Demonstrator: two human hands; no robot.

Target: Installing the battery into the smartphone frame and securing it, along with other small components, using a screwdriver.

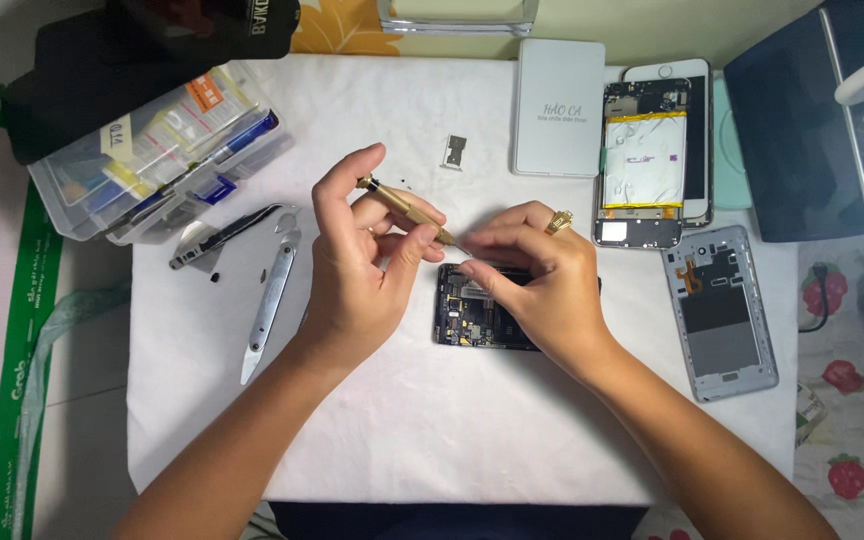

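Note:
My left hand grips a slim gold-coloured screwdriver, tilted so its tip points down to the right. Its tip meets the fingertips of my right hand, which wears a gold ring and rests on an opened dark phone with its circuit board exposed. The right hand covers the phone's right half. Whether the fingertips pinch a screw is too small to tell.
A white cloth covers the table. On it lie a metal pry tool, tweezers, a grey phone back cover, another opened phone with battery, a white box and a SIM tray. A clear parts box sits left.

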